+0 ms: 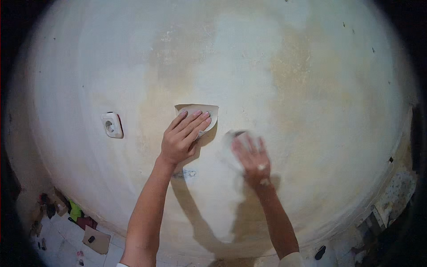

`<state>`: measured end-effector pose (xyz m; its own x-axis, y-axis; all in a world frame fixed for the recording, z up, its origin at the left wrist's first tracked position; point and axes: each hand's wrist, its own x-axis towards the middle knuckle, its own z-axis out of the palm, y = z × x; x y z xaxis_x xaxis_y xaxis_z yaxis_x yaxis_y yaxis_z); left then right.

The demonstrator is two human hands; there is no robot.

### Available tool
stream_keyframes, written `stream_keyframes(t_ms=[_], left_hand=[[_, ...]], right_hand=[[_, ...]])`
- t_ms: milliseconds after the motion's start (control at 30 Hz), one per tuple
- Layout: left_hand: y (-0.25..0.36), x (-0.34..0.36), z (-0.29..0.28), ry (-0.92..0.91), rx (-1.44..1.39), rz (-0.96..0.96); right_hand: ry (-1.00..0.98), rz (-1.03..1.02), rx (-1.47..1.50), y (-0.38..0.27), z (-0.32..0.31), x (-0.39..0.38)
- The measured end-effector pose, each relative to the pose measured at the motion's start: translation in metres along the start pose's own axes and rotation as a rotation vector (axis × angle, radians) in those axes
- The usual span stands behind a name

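Observation:
My left hand (178,141) presses a beige sheet of stiff paper (195,108), which looks like sandpaper, against the wall. Its fingers lie stretched over the sheet; the thumb is mostly hidden behind the hand. The sheet's lower right corner curls off the wall and casts a shadow. To the right and a little lower, my right hand (253,162) is at the wall with its fingers smeared by motion. A blurred pale patch with a dark spot (239,133) shows at its fingertips; I cannot make out what it is. White dust marks that hand.
The wall (240,66) is pale with yellowish-brown patches. A white power socket (112,125) sticks out left of my left hand. Along the floor at lower left lie a brown cardboard piece (96,240), a green item (74,210) and clutter. A dark object (320,252) lies at lower right.

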<state>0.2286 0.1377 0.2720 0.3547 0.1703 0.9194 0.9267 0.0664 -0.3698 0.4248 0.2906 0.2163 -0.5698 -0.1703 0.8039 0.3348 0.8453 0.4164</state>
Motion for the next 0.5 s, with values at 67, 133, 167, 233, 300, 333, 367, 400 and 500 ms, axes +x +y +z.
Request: stream_keyframes(t_ms=[67, 133, 167, 233, 300, 333, 367, 400, 500], left_hand=[[-0.002, -0.003, 0.002, 0.005, 0.002, 0.001], [-0.004, -0.005, 0.005, 0.02, 0.02, 0.009], [-0.001, -0.003, 0.006, 0.028, 0.007, 0.006], [-0.002, -0.002, -0.001, -0.001, 0.0, -0.003], [-0.003, -0.004, 0.002, 0.011, -0.014, -0.003], [-0.005, -0.004, 0.001, 0.001, -0.005, -0.003], [-0.005, -0.003, -0.001, -0.009, 0.006, -0.003], [-0.003, -0.002, -0.002, -0.008, -0.007, -0.008], [-0.003, -0.002, 0.002, -0.006, 0.005, -0.008]], right_hand=[[0.152, 0.14, 0.061, 0.004, -0.022, 0.016], [0.339, 0.268, 0.152, 0.006, -0.026, 0.02], [0.332, 0.267, 0.138, 0.005, -0.018, 0.016], [0.04, 0.148, 0.031, -0.011, 0.0, 0.006], [-0.032, -0.04, 0.09, -0.025, 0.001, -0.002], [-0.037, -0.062, 0.109, -0.023, -0.001, -0.003], [-0.039, -0.065, 0.105, -0.015, -0.002, -0.003], [0.016, -0.028, 0.066, -0.002, -0.004, -0.002], [0.213, 0.086, 0.07, 0.011, -0.016, 0.006]])
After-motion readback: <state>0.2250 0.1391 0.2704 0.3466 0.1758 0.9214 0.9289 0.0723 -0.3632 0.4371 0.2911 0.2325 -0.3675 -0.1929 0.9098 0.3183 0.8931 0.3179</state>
